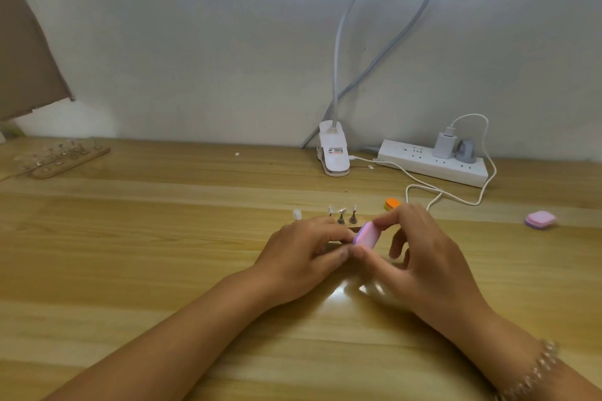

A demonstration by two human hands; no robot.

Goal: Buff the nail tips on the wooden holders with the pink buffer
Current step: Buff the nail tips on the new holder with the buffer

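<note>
Right hand (423,257) pinches the pink buffer (367,235) between thumb and forefinger, tilted just above the counter (163,238), its lower end at the left fingertips. Left hand (303,251) is curled over the wooden holder (334,241), which is mostly hidden; whether it grips anything cannot be told. Nail tips (342,212) stand upright just behind. Clip lamp base (334,153) carries an orange-and-black label, print illegible. Power strip (430,166) lies beside it
</note>
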